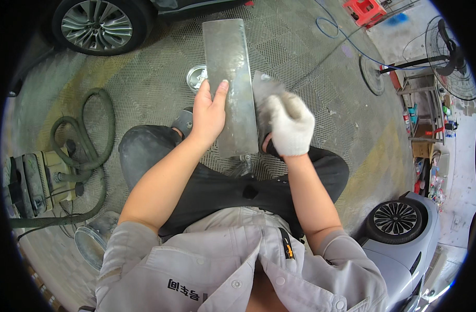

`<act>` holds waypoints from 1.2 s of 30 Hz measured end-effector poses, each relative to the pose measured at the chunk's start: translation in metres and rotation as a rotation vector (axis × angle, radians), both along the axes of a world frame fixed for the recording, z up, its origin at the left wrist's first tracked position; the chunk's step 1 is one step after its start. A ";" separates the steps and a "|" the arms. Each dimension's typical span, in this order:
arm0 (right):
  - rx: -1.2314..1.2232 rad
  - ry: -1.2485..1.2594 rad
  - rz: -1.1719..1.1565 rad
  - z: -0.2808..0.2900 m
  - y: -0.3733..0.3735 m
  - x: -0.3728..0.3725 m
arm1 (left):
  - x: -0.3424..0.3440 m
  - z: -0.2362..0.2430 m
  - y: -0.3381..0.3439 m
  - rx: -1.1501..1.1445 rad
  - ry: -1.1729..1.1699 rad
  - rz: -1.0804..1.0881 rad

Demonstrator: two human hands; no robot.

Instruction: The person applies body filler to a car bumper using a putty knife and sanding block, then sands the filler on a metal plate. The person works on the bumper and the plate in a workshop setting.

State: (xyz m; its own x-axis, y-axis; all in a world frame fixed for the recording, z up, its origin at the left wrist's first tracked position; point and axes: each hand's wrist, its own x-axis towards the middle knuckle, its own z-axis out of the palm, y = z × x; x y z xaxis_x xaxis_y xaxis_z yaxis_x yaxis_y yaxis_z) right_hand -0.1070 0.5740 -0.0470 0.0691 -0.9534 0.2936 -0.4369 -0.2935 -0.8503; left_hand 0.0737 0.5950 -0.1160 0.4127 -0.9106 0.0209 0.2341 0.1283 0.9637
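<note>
A long grey metal plate (231,57) stands out in front of my body above my lap. My bare left hand (207,115) grips it by its left edge, with the thumb lying on its face. Just off the plate's right edge, my right hand (292,125), in a white knit glove, is closed around a thin grey scraper (264,86). Its blade points forward and is partly smeared by motion; the grip is hidden in the glove. On the floor beyond my left hand, a round open tin (196,78) with whitish contents is partly covered by the plate.
A car wheel (96,27) stands at the far left. A ribbed hose (109,125) loops from a dusty machine (58,174), near a bucket (90,244). Along the right are a fan (448,58), a cluttered rack (422,96), a red stool (364,11) and a silver car (430,226).
</note>
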 end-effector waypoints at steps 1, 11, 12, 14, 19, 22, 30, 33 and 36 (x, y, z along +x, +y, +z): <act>-0.071 0.145 0.079 -0.003 0.006 0.002 | 0.000 -0.002 0.000 0.020 0.033 0.033; -0.079 0.621 0.389 0.010 0.004 0.020 | 0.007 -0.005 0.006 -0.026 -0.068 0.255; -0.069 0.646 0.391 0.012 0.003 0.022 | 0.006 -0.004 0.005 -0.043 -0.055 0.275; -0.062 0.676 0.393 0.013 0.001 0.027 | 0.005 -0.004 0.005 -0.045 -0.033 0.306; -0.082 0.729 0.395 0.019 0.002 0.035 | 0.011 -0.007 0.007 -0.127 -0.116 0.350; -0.057 0.886 0.448 0.023 0.002 0.036 | 0.011 -0.011 0.008 -0.122 -0.130 0.362; -0.010 0.948 0.485 0.013 -0.005 0.033 | 0.014 -0.004 0.010 -0.120 -0.104 0.395; 0.029 0.938 0.484 0.008 -0.003 0.025 | 0.016 0.003 0.013 -0.163 -0.190 0.373; 0.152 0.753 0.398 0.005 -0.001 0.009 | 0.014 0.007 0.011 -0.232 -0.249 0.342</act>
